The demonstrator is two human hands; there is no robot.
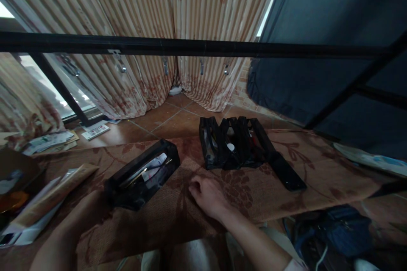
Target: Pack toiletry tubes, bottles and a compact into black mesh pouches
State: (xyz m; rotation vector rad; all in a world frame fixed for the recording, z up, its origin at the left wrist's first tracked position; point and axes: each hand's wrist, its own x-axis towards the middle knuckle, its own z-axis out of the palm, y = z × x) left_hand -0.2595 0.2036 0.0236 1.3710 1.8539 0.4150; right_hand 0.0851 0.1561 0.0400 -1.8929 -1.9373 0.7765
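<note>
A black mesh pouch (173, 148) with a see-through top lies tilted on the tablecloth, with papers and a thin gold-toned item inside. My left hand (100, 207) grips its near left end; the fingers are dark and partly behind the pouch. My right hand (208, 194) rests over the cloth with its fingers curled in and nothing visible in them. Just beyond it stands a black organizer (233, 144) with several open compartments, which hold a round white item and something red. A black flap (286, 171) extends from its right side.
A patterned reddish tablecloth (286, 203) covers the table. Papers and a brown roll (60, 190) lie at the left beside a cardboard box (19, 165). A black metal bar (203, 48) crosses in front of striped curtains (133, 4). A dark blue bag (340, 228) sits below right.
</note>
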